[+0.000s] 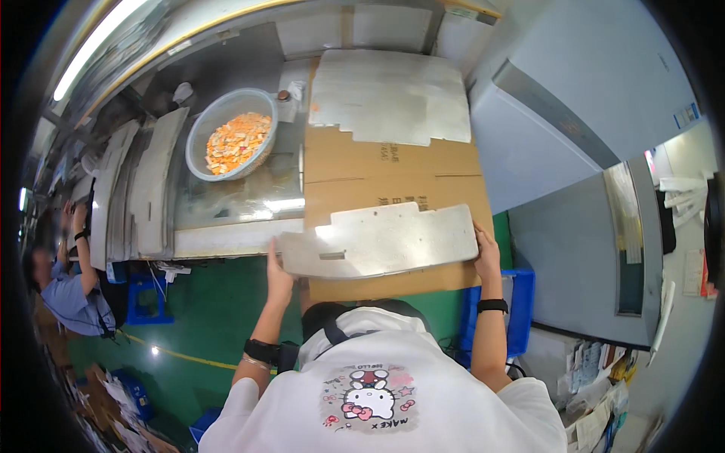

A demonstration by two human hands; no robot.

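Note:
A flat silver-grey metal panel (393,240) with a stepped far edge and a small slot lies level in front of me, over the near part of a brown cardboard sheet (377,167). At its left end, my left hand (279,278) is closed on the edge. The fingers of my right hand (487,251) wrap round the right end, partly hidden beneath it. Whether the panel touches the cardboard I cannot tell. Farther back on the same cardboard rests a similar, larger-looking grey panel (391,97), its notched edge toward me.
Left of the cardboard stands a translucent tub (193,151) of small orange and white pieces. More grey panels (155,185) lean in a row farther left. A person (75,294) works at far left. A tall grey cabinet (559,98) and a blue crate (521,313) are at right.

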